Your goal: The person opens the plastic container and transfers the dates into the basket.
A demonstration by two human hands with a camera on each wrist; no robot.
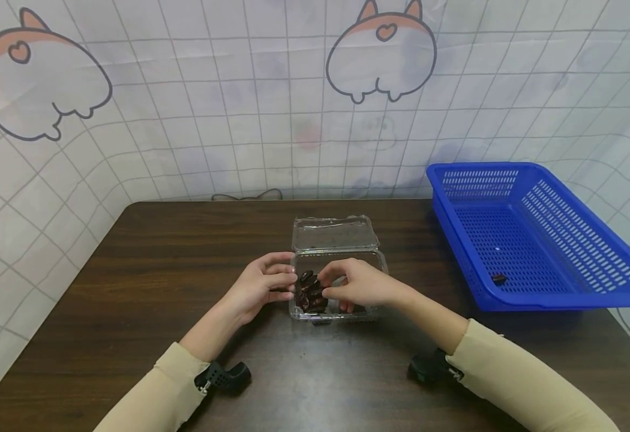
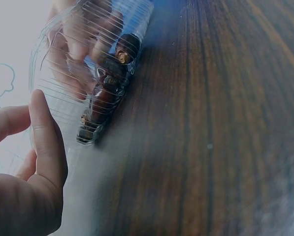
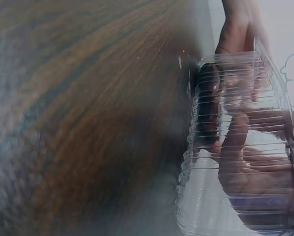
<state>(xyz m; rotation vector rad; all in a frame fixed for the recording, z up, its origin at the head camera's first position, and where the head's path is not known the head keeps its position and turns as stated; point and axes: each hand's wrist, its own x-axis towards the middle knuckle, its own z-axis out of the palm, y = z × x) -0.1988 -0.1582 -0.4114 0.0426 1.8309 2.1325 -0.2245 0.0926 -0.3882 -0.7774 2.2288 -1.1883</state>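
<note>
A clear plastic clamshell box (image 1: pixel 375 258) lies on the table with its lid (image 1: pixel 335 234) folded back. Glossy dark brown dates (image 1: pixel 312 300) are heaped in its left part. My left hand (image 1: pixel 255 287) rests against the box's left wall, fingers loosely extended and holding nothing. Inside the box, my right hand (image 1: pixel 363 283) reaches down, index finger and thumb apart beside the dates. Through the ribbed wall in the left wrist view, the dates (image 2: pixel 105 101) show below the right fingers. The right wrist view shows the right hand (image 3: pixel 255 172) behind clear plastic.
At the right of the table stands a blue perforated basket (image 1: pixel 455 240), with one date (image 1: pixel 498 279) near its front left corner. Dark wood-grain table (image 1: pixel 185 240) surrounds the box. A white gridded curtain (image 1: pixel 212 120) hangs behind the table.
</note>
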